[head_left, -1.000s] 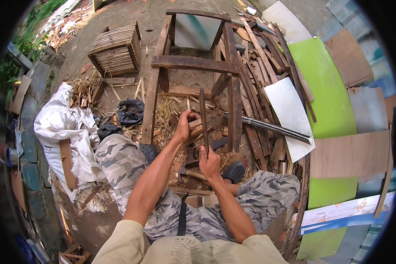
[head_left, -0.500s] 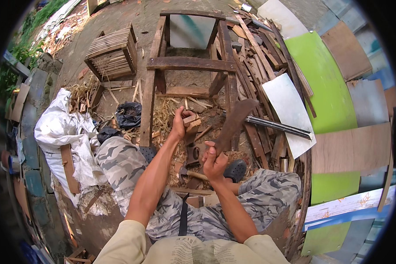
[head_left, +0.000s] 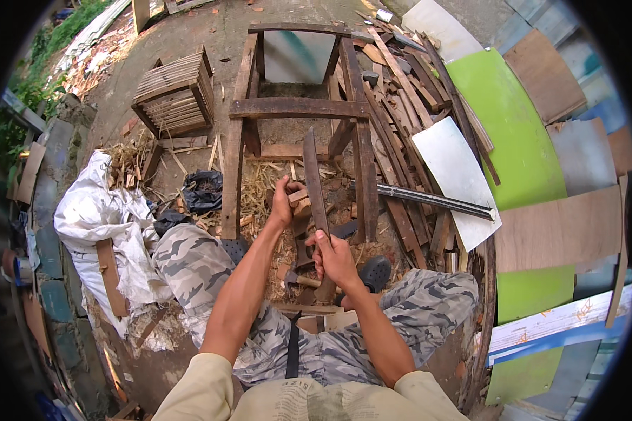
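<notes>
In my right hand (head_left: pixel 336 259) is the handle of a machete (head_left: pixel 314 172). Its long dark blade points up and away, seen nearly edge-on. My left hand (head_left: pixel 281 203) is closed round a small wooden block (head_left: pixel 298 197), just left of the blade. Whether blade and block touch, I cannot tell. Below them, between my feet, lies a hammer (head_left: pixel 303 280) with a wooden handle, partly behind my right hand. Wood shavings (head_left: pixel 267 181) cover the ground around the block.
A wooden frame (head_left: pixel 298 108) stands just beyond my hands. At the far left is a slatted wooden crate (head_left: pixel 172 95); nearer lies a white sack (head_left: pixel 98 203). Scrap wood (head_left: pixel 400 154), a dark metal bar (head_left: pixel 435 199) and a green panel (head_left: pixel 505 119) lie to the right.
The machete has swung from leaning right, broad side showing, to nearly upright and edge-on beside the block. My right hand has shifted slightly left. The left hand still holds the block.
</notes>
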The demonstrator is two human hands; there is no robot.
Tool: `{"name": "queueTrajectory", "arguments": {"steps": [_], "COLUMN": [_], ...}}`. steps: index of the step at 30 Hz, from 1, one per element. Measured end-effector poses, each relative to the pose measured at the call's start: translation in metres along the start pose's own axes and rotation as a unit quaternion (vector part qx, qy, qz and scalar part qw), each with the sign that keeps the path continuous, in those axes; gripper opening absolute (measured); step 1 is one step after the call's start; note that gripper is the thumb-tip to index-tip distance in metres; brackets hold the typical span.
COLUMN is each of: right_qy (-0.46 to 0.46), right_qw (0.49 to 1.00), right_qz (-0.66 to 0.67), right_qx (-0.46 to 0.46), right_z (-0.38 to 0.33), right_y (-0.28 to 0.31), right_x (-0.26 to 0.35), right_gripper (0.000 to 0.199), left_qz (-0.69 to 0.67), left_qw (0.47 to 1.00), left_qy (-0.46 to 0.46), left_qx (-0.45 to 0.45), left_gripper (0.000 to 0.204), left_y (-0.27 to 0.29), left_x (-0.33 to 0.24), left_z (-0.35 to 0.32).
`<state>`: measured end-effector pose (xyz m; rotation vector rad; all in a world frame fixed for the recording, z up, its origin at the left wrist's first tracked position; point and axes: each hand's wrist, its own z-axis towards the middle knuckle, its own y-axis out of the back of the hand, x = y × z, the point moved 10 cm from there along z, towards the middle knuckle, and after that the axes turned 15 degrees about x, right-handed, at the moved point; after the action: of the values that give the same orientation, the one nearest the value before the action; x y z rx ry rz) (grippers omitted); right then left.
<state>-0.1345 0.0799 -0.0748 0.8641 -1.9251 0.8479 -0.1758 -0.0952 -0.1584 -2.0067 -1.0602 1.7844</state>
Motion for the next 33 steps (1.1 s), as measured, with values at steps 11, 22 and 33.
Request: {"name": "queueTrajectory", "arguments": {"steps": [11, 22, 33], "right_qy": [0.201, 0.044, 0.398], "right_qw": [0.866, 0.997, 0.888], "right_qz": [-0.402, 0.014, -0.147], "right_qx": [-0.220, 0.062, -0.174], "right_z": [0.011, 0.030, -0.046], "right_y": [0.008, 0.013, -0.002], "right_x": [0.023, -0.028, 0.086], "right_gripper": [0.036, 0.046, 0.032], "left_qz": [0.006, 0.010, -0.019], "left_qw": [1.000, 1.000, 0.999], "left_qy": [0.007, -0.002, -0.008], "left_qx": [-0.008, 0.026, -0.025], "left_gripper": [0.063, 0.061, 0.059], "left_y": [0.000, -0.008, 0.011], "left_x": [0.008, 0.002, 0.001], "left_z": [0.001, 0.001, 0.007]}}
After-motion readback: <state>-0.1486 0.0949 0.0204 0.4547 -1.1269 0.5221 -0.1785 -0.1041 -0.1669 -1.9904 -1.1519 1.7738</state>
